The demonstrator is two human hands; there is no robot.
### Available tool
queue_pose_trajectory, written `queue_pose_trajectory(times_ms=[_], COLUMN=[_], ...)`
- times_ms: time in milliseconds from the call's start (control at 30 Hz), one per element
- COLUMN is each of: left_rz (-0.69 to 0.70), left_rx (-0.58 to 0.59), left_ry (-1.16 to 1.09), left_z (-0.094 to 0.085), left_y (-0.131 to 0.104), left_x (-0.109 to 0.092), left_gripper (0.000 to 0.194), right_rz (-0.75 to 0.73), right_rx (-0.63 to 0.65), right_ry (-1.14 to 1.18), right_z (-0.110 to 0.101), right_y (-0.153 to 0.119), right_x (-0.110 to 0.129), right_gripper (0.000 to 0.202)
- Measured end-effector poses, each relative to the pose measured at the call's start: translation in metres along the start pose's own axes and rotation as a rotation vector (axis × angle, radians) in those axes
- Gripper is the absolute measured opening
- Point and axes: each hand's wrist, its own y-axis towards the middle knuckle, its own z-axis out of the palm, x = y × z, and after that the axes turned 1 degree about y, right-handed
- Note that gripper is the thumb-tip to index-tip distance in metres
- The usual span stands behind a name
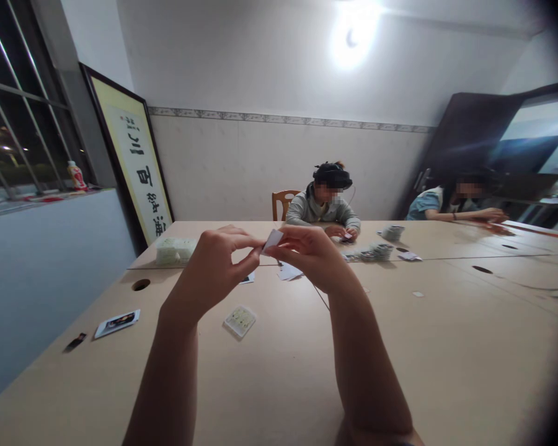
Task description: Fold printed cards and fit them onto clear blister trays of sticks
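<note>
Both my hands are raised above a long beige table. My left hand and my right hand pinch a small white paper piece between their fingertips. Below them on the table lies a small clear packet of pale items. A few white paper pieces lie just beyond my hands.
A card and a small dark item lie at the left. A pale box stands farther back. Round cable holes dot the table. Two people sit across it near stacks of small items. A framed scroll leans at the left wall.
</note>
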Motion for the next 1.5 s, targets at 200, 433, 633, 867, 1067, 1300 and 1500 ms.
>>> queue_pose_trajectory(times_ms=[200,433,633,867,1067,1300,1500], left_rz=[0.004,0.026,0.058,0.060,0.037,-0.014,-0.060], left_rx=[-0.010,-0.006,-0.021,-0.019,-0.020,-0.016,-0.040], left_ry=[-0.002,0.005,-0.009,-0.029,-0.037,-0.002,0.022], left_z=[-0.0001,0.0001,0.0019,0.0014,0.0000,-0.0022,-0.0016], left_y=[-0.0006,-0.0005,-0.0002,0.0000,-0.0015,-0.0013,0.0005], left_x=[-0.0011,0.0007,0.0028,0.0023,0.0047,0.0014,0.0004], left_gripper=[0.023,0.020,0.022,0.024,0.021,0.017,0.007], right_rz=[-0.014,-0.021,-0.031,-0.035,-0.060,-0.056,-0.053], right_rx=[0.010,0.012,0.025,0.027,0.040,0.031,0.013], right_ry=[-0.005,-0.025,-0.029,-0.038,-0.027,-0.034,-0.058], right_z=[-0.0012,-0.0014,-0.0018,-0.0021,-0.0032,-0.0038,-0.0028], right_y=[-0.0007,-0.0018,-0.0026,-0.0027,-0.0024,-0.0028,-0.0034], right_x=[-0.0010,0.0031,0.0044,0.0042,0.0033,0.0046,0.0042], right_gripper=[0.022,0.022,0.019,0.011,0.011,0.015,0.020])
